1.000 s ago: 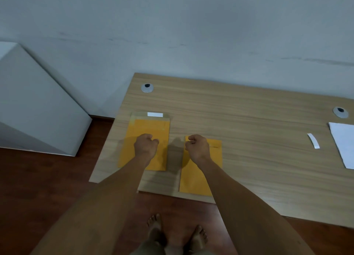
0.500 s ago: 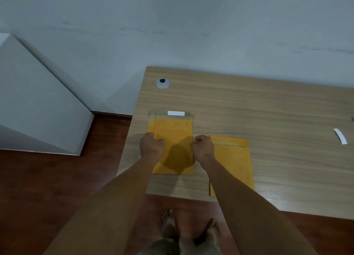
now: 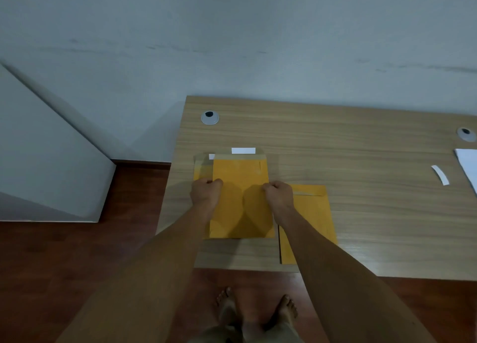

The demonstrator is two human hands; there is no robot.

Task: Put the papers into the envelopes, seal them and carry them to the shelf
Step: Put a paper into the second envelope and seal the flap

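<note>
Held envelope: a flat orange-yellow paper envelope [image 3: 241, 201] is gripped at both long edges near the left front corner of the table; its flap at the far end is open, with a white strip [image 3: 243, 150] seen just past it.
Envelope beneath: a second orange-yellow envelope [image 3: 202, 171] is partly covered by the held one, only its left margin and a small white tab [image 3: 211, 156] being visible.
Third envelope: an orange-yellow envelope with its flap folded down [image 3: 313, 208] is laid just to the right, reaching the front edge of the table and partly hidden by the right forearm.
Left hand: the left hand [image 3: 205, 193] is curled into a pinch on the held envelope's left edge.
Right hand: the right hand [image 3: 278, 197] is curled into a pinch on the right edge.
Table: a light wood-grain table [image 3: 361, 213] with two round grey cable grommets [image 3: 209, 117] near its back edge is set against a pale wall.
Right edge of table: a curled white peel strip [image 3: 440, 175] and white paper sheets [image 3: 468, 167] are seen there, well apart from the envelopes.
Floor: dark red-brown boards and two bare feet [image 3: 255, 309] are seen below the front edge.
</note>
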